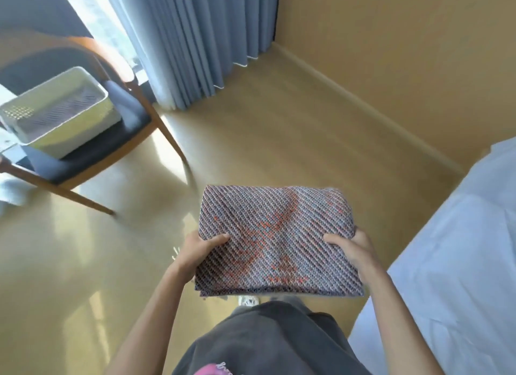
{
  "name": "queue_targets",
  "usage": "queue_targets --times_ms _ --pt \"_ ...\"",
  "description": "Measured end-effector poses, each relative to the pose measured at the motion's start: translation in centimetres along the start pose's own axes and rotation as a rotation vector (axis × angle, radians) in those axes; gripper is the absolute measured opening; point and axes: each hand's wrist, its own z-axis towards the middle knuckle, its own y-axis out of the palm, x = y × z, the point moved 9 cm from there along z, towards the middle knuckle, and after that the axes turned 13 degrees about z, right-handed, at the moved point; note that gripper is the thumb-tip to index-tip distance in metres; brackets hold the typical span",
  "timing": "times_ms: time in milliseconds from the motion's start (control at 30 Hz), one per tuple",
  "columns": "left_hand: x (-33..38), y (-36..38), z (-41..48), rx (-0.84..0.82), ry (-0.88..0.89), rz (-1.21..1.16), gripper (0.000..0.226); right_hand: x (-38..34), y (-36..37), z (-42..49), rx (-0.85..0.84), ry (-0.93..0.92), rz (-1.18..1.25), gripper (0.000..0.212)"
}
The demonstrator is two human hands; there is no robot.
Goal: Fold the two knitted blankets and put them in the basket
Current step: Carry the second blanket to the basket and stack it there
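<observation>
A folded knitted blanket (276, 240), grey-blue with orange-red patterning, is held flat in the air in front of me, above the floor. My left hand (199, 249) grips its left edge, thumb on top. My right hand (353, 249) grips its right edge the same way. At the far left a white basket (92, 115) sits on a chair seat. Inside it lies another folded knitted blanket (60, 109) of the same pattern.
The wooden chair (92, 156) with a dark cushion stands at the left. Blue curtains (192, 39) hang at the back. A bed with a white sheet (452, 263) fills the right side. Bare wooden floor (265, 123) lies between me and the chair.
</observation>
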Motion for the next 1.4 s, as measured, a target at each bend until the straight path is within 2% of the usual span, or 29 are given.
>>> queue_targets --times_ms 167,467,567,700,833,1000,1400 --pt "0.0 -6.6 1.6 0.169 -0.042 -0.097 0.037 -4.5 8.4 4.4 -0.144 0.0 -0.098 0.043" --pt "3.3 -16.4 7.1 0.386 -0.069 -0.25 0.034 -13.8 22.6 13.8 -0.332 -0.038 -0.209 0.036" --pt "4.3 -19.7 8.6 0.446 -0.093 -0.291 0.04 -17.3 27.9 16.5 -0.383 -0.07 -0.241 0.024" --pt "4.8 -24.0 9.4 0.538 -0.132 -0.368 0.052 -20.6 35.3 18.6 -0.486 -0.082 -0.289 0.025" --pt "4.1 -28.4 9.7 0.625 -0.165 -0.448 0.043 -22.9 43.1 19.3 -0.588 -0.105 -0.339 0.027" --pt "2.8 -34.6 11.0 0.674 -0.188 -0.528 0.05 -24.0 52.4 20.0 -0.653 -0.116 -0.41 0.032" --pt "1.2 -55.1 14.1 0.71 -0.181 -0.613 0.036 -26.2 74.5 19.4 -0.677 -0.167 -0.522 0.042"
